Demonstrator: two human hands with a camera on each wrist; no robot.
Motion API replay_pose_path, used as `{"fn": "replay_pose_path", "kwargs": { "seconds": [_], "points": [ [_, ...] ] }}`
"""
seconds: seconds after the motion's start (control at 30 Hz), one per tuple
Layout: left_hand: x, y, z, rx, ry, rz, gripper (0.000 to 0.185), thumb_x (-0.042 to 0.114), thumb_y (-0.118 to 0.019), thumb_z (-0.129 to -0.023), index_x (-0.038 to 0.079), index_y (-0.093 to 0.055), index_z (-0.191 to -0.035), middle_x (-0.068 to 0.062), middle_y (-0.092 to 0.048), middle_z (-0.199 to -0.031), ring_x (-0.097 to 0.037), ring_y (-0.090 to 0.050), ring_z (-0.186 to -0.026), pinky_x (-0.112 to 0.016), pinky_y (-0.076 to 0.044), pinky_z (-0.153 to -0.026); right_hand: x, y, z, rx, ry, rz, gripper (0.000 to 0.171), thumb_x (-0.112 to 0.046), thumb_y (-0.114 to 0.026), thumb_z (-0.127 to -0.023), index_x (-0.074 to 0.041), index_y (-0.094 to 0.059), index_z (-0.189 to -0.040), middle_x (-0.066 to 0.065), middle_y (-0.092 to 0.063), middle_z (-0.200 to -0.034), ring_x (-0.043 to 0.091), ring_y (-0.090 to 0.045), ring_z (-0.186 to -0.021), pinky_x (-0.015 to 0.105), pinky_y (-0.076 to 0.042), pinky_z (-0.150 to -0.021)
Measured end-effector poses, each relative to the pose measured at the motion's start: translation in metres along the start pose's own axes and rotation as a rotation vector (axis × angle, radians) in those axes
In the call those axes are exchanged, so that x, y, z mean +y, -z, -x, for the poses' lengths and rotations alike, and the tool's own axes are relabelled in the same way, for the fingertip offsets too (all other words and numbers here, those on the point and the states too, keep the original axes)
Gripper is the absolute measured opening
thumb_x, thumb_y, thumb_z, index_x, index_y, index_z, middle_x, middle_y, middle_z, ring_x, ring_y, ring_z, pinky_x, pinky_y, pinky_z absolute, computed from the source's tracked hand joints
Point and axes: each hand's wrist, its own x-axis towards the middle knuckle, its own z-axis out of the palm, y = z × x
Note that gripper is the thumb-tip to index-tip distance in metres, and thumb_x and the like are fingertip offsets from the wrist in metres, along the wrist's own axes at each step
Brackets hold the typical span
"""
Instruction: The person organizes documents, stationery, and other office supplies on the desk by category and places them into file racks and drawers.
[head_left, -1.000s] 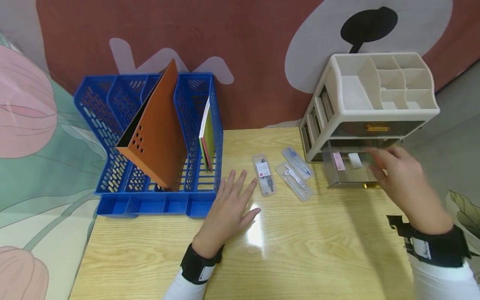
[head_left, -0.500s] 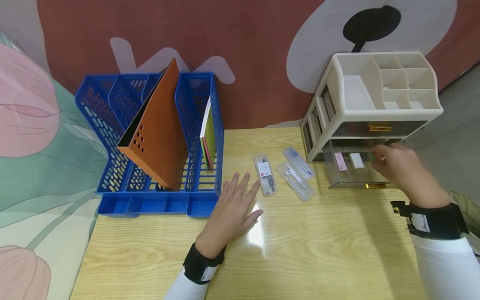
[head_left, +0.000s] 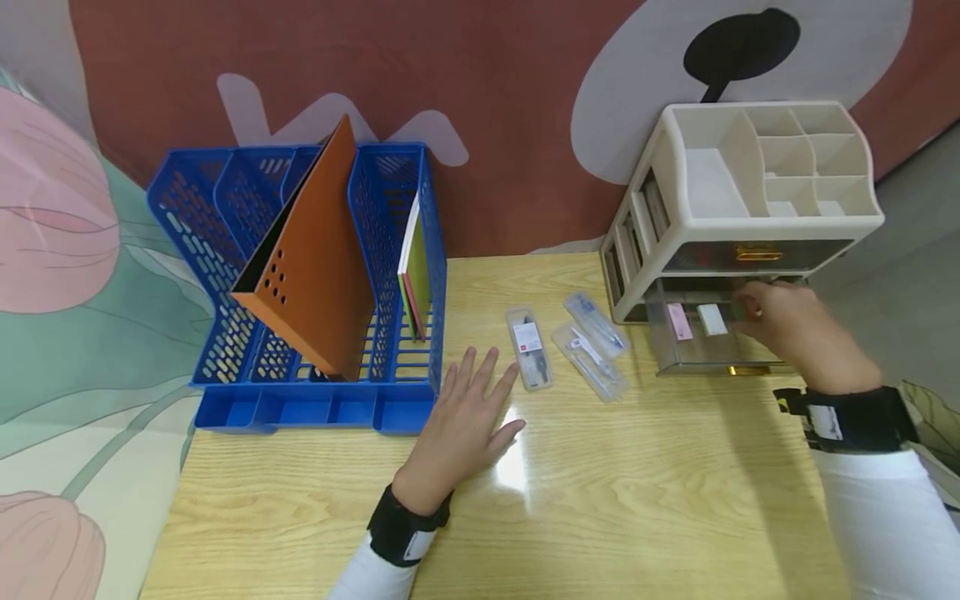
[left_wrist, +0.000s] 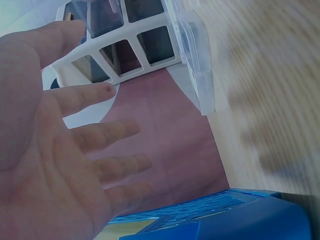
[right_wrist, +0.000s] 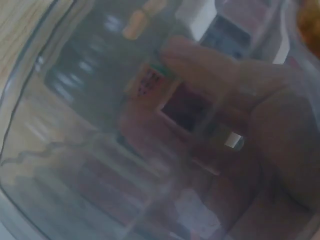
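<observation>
Resting flat on the wooden table (head_left: 637, 483), the left hand (head_left: 467, 421), fingers straight and spread, gripping nothing. Lying just beyond its fingertips, three clear plastic cases: the nearest case (head_left: 528, 347) with a white label, almost touching the longest finger; a second case (head_left: 588, 363) a little further to the right; a third case (head_left: 596, 322) behind that one, closest to the drawer unit. Standing directly left of the hand, nearly against its little-finger side, a blue file rack (head_left: 300, 292), holding a tilted brown folder (head_left: 311, 267) and a few thin coloured books (head_left: 414, 271) in its right-hand slot. Showing in the left wrist view, the same open palm (left_wrist: 55, 165) with fingers extended, the rack's blue edge (left_wrist: 240, 220) below it and the white drawer unit (left_wrist: 130, 45) beyond the fingertips.

Reaching into the pulled-out clear drawer (head_left: 705, 337) of the beige drawer unit (head_left: 750, 208), the right hand (head_left: 787, 329), fingers curled inward over something dark and small at the fingertips; not possible to tell for sure whether actually pinching it or only touching. Lying inside the drawer just left of those fingers, a white eraser-like block (head_left: 710, 319) and further left a pink one (head_left: 678, 322). Looking blurred through clear plastic in the right wrist view, the fingers (right_wrist: 220, 75) bent toward a dark square shape (right_wrist: 187, 107); grip unclear there too.
</observation>
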Motion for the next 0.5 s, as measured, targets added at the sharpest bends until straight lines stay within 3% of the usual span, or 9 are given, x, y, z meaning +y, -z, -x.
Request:
{"fn": "replay_pose_path", "kwargs": {
  "seconds": [0.23, 0.4, 0.5],
  "points": [
    [0.000, 0.000, -0.001, -0.020, 0.013, 0.023, 0.068, 0.053, -0.060, -0.100, 0.016, -0.046, -0.156, -0.019, -0.040, -0.163, -0.046, -0.031, -0.153, -0.063, -0.033, -0.120, -0.003, -0.003, 0.000, 0.050, 0.013, 0.019, 0.025, -0.004, -0.083, -0.082, 0.002, -0.061, -0.093, 0.010, -0.056, -0.075, 0.033, -0.052, -0.073, 0.049, -0.043, -0.063],
    [-0.001, -0.001, 0.000, -0.013, 0.013, 0.026, 0.068, 0.051, -0.061, -0.100, 0.016, -0.047, -0.156, -0.019, -0.041, -0.163, -0.047, -0.032, -0.152, -0.063, -0.034, -0.119, -0.011, -0.002, 0.011, 0.128, 0.021, 0.037, 0.020, -0.004, -0.079, -0.087, 0.003, -0.060, -0.091, 0.020, -0.059, -0.077, 0.040, -0.054, -0.075, 0.053, -0.045, -0.062],
    [-0.002, -0.002, 0.000, -0.011, 0.014, 0.030, 0.067, 0.050, -0.061, -0.100, 0.015, -0.047, -0.156, -0.020, -0.041, -0.162, -0.048, -0.033, -0.152, -0.063, -0.035, -0.119, -0.017, 0.000, 0.024, 0.232, 0.045, 0.026, 0.017, -0.001, -0.077, -0.087, 0.006, -0.063, -0.096, 0.027, -0.061, -0.086, 0.043, -0.056, -0.079, 0.059, -0.048, -0.064]
  ]
}}
